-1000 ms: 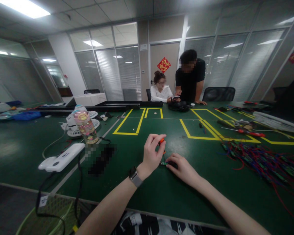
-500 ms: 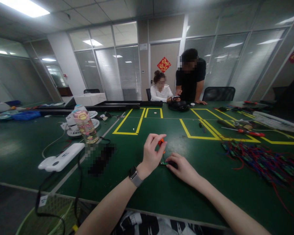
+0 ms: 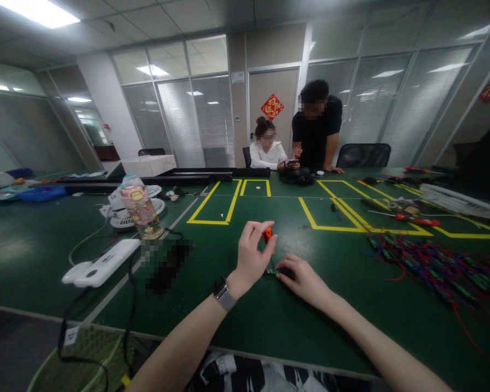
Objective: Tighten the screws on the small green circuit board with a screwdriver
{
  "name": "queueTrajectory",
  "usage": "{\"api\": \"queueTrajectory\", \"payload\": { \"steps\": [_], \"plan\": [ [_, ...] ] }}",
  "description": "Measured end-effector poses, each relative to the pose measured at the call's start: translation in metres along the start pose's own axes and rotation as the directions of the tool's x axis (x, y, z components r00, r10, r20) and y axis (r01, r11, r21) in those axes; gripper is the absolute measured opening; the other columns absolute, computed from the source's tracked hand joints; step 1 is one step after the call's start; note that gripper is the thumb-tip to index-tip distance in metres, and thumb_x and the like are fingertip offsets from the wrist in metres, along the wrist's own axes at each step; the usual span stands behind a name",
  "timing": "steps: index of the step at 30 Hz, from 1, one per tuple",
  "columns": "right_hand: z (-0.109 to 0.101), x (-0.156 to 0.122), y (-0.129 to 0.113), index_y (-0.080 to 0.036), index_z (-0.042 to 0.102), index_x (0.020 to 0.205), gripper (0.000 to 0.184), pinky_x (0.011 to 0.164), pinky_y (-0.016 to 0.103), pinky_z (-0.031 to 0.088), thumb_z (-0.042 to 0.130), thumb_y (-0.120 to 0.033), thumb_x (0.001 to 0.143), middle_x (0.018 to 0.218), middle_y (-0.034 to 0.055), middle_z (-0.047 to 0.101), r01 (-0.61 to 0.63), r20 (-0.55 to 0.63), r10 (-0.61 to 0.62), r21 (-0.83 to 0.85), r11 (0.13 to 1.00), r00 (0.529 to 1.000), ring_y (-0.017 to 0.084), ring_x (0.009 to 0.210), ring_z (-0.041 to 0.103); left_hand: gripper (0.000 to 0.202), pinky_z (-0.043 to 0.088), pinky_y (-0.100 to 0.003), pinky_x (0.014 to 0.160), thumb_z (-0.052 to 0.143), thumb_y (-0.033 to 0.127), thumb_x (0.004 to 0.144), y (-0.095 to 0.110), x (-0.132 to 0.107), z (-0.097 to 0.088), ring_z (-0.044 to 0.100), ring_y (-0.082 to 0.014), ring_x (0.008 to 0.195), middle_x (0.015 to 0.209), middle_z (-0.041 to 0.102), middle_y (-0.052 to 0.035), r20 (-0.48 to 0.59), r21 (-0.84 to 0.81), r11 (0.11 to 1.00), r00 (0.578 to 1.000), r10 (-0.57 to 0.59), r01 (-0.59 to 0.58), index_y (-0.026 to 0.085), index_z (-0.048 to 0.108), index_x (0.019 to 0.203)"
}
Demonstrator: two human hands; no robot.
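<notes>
Circuit board (image 3: 271, 271), edge pinched by right hand (image 3: 304, 277), beneath screwdriver (image 3: 268, 234) pinched by left hand (image 3: 249, 260)

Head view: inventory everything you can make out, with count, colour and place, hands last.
Table: 1, green, centre
Tape outlines: several, yellow, on the table
Bottle: 1, pink and clear, left
Long device: 1, white, nearer than bottle
Tray: 1, blue, far left
Box: 1, white, far side
Basket: 1, green, below near-left edge
Wired boards: uncountable heap, green with red and blue wires, right
Screwdriver: 1, red handle, beyond heap
Keyboard: 1, white, far right
Co-workers: 2, white and black tops, across table
Chairs: several, black, far side
Circuit board: 1, green, near centre
Orange tool: 1, orange, above circuit board
Watch: 1, grey, left wrist
Left hand: 1, bare, holding orange tool
Right hand: 1, bare, at circuit board
</notes>
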State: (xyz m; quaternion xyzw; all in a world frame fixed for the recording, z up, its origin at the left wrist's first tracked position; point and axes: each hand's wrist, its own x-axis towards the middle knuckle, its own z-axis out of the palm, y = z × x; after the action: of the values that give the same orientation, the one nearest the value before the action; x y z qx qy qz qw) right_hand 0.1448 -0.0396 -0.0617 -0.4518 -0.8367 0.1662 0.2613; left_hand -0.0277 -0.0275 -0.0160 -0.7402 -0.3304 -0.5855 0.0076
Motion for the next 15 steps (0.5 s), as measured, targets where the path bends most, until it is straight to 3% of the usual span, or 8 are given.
{"api": "queueTrajectory", "payload": {
  "steps": [5, 11, 15],
  "plan": [
    [-0.0012, -0.0005, -0.0021, -0.018, 0.069, 0.093, 0.011, 0.08, 0.033, 0.048, 0.061, -0.016, 0.084, 0.09, 0.0062, 0.062, 0.011, -0.003, -0.011, 0.01, 1.0, 1.0, 0.022, 0.089, 0.059, 0.031, 0.049, -0.031, 0.083, 0.043, 0.018, 0.096, 0.0023, 0.0007, -0.0014, 0.057, -0.017, 0.094, 0.103, 0.059, -0.007, 0.035, -0.047, 0.999, 0.999, -0.002, 0.004, 0.019, 0.054, 0.125],
    [-0.0004, 0.0007, -0.0008, -0.018, 0.069, 0.093, 0.012, 0.08, 0.033, 0.048, 0.06, -0.015, 0.085, 0.09, 0.0064, 0.062, -0.004, 0.003, 0.004, 0.0, 1.0, 1.0, 0.023, 0.089, 0.059, 0.023, 0.048, -0.027, 0.07, 0.054, 0.023, 0.093, 0.0007, 0.0019, -0.001, 0.055, -0.0148, 0.079, 0.087, 0.054, -0.0027, -0.012, 0.024, 1.0, 1.0, -0.006, 0.006, 0.02, 0.061, 0.114],
    [0.0011, 0.0008, 0.0018, -0.018, 0.069, 0.092, 0.012, 0.08, 0.032, 0.048, 0.061, -0.014, 0.084, 0.09, 0.0062, 0.062, 0.009, -0.005, -0.009, 0.01, 1.0, 1.0, 0.022, 0.089, 0.059, 0.026, 0.05, -0.028, 0.077, 0.051, 0.022, 0.094, 0.0025, 0.0009, -0.0011, 0.057, -0.0163, 0.088, 0.096, 0.056, -0.0051, 0.001, -0.003, 1.0, 1.0, 0.012, -0.012, 0.021, 0.059, 0.118]
  ]
}}
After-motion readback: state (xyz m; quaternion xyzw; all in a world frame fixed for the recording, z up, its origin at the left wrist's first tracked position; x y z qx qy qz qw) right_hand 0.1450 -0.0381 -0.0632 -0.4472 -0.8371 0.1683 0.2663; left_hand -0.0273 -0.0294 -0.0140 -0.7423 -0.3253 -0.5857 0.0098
